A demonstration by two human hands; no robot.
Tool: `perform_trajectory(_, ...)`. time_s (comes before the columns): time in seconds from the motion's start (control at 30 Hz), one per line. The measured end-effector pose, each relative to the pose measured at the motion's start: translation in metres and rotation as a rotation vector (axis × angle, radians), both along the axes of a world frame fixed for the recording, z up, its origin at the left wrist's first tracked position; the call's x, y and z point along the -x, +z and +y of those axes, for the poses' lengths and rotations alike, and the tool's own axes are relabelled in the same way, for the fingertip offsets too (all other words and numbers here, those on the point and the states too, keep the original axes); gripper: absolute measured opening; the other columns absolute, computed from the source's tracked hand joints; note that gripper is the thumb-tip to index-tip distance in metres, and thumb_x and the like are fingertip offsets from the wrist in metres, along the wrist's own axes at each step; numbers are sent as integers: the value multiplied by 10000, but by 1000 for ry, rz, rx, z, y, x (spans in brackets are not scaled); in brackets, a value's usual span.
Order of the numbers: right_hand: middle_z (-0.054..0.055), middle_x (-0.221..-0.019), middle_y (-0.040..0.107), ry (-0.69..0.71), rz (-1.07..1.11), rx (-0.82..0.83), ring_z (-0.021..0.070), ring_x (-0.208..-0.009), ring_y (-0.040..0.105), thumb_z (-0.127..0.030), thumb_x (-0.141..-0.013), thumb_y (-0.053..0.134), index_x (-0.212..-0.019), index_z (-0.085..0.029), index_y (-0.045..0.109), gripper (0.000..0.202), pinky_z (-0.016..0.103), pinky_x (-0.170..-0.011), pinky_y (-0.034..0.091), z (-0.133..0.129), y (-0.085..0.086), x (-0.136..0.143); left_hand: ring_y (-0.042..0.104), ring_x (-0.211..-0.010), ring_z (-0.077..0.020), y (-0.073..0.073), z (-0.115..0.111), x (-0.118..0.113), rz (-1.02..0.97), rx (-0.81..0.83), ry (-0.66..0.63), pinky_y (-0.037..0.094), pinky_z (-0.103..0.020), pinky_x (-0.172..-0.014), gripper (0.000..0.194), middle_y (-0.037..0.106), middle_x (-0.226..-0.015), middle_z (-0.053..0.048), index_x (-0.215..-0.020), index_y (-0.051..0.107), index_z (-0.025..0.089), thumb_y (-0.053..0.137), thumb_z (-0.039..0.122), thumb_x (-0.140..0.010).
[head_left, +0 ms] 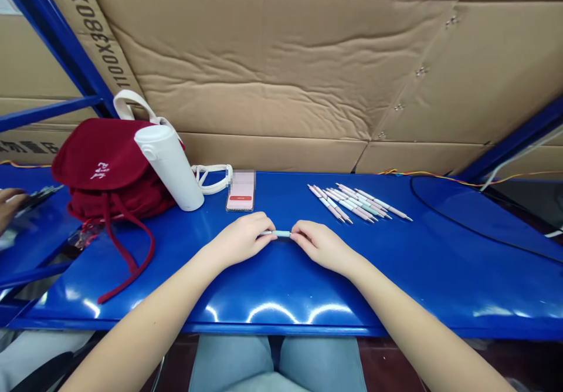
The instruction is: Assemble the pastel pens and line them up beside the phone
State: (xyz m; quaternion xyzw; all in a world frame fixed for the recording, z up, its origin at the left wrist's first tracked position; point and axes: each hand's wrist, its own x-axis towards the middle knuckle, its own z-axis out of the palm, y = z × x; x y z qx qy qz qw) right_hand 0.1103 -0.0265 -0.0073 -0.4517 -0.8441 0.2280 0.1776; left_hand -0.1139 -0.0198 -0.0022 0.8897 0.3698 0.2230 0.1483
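A light blue pen (281, 233) lies level between my two hands, just above the blue table (272, 286). My left hand (248, 236) pinches its left end, and a pale part of it shows between those fingers. The fingertips of my right hand (314, 240) are closed on its right end. Beyond my right hand, a loose pile of pens (352, 203) in pink, white and pale green rests on the table, most tips pointing to the lower right.
A red bag (105, 163), a white bottle (169, 166) and a phone (241, 191) stand or lie at the left and back. A black cable (457, 230) curves across the right. Another person's hand (9, 204) shows at the far left. Cardboard (264, 57) lines the back.
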Motion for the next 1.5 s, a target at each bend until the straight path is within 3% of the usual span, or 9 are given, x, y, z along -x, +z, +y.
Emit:
perform_trajectory(0.1, 4, -803, 599, -38, 19, 9, 141, -682, 542, -336, -867, 507, -939, -208, 521, 147, 254, -613, 396, 0, 0, 0, 560, -756, -135, 0, 0, 0, -4, -2, -1, 455, -245, -683, 137, 581, -850, -24, -893, 600, 180, 498, 270, -896)
perform_trajectory(0.27, 11, -773, 612, -16, -18, 50, 145, -702, 560, -334, -938, 357, -843, -204, 544, 248, 267, -648, 396, -1, -1, 0, 557, -764, -138, 2, -1, -1, 11, 6, -1, 454, -248, -689, 119, 580, -853, -22, -900, 595, 179, 505, 257, -891)
perform_trajectory(0.4, 4, -805, 617, -34, 21, 59, 149, -702, 565, -384, -882, 485, -996, -213, 517, 208, 258, -623, 398, -1, -2, 1, 558, -759, -140, 1, -1, -1, 19, 11, 3, 456, -252, -688, 129, 581, -853, -26, -899, 597, 177, 500, 261, -894)
perform_trajectory(0.53, 15, -780, 614, -16, -20, 44, 150, -713, 561, -340, -944, 340, -832, -206, 549, 272, 270, -656, 400, -1, -2, 1, 561, -772, -143, -1, 0, -1, 20, 8, -9, 455, -257, -703, 144, 582, -857, -27, -905, 596, 180, 488, 275, -899)
perform_trajectory(0.67, 6, -834, 622, -32, 35, 63, 150, -717, 569, -348, -862, 519, -967, -217, 516, 168, 260, -632, 408, -1, -4, 0, 563, -775, -145, -1, 0, 0, 35, 15, 0, 453, -253, -698, 156, 586, -865, -32, -907, 599, 180, 480, 282, -901)
perform_trajectory(0.8, 33, -916, 640, 8, 41, 18, 165, -805, 582, -314, -915, 423, -965, -216, 567, 181, 289, -715, 425, 1, -5, 0, 565, -783, -142, -1, 1, 0, 42, 27, 6, 454, -247, -706, 148, 590, -877, -26, -920, 597, 187, 486, 283, -898)
perform_trajectory(0.9, 29, -855, 642, 21, 29, -4, 160, -766, 578, -262, -903, 435, -887, -205, 586, 162, 280, -683, 426, 2, -4, 1, 567, -786, -143, -2, 2, 1, 67, 32, 14, 453, -246, -707, 160, 593, -884, -29, -929, 600, 189, 482, 293, -901)
perform_trajectory(1.27, 40, -818, 627, -104, 28, -100, 165, -740, 570, -239, -861, 490, -880, -189, 617, 138, 297, -678, 443, 22, -11, -24, 593, -828, -181, -5, 14, 8, 233, 35, 200, 460, -267, -676, 221, 645, -918, -21, -902, 636, 221, 467, 362, -890)
perform_trajectory(1.5, 35, -820, 657, -66, 129, -77, 158, -723, 605, -195, -833, 534, -882, -194, 625, 104, 289, -677, 472, 12, -17, 1, 570, -936, -207, -10, 11, 4, 181, -93, 198, 468, -328, -806, 284, 612, -1033, -52, -1049, 611, 208, 539, 400, -852)
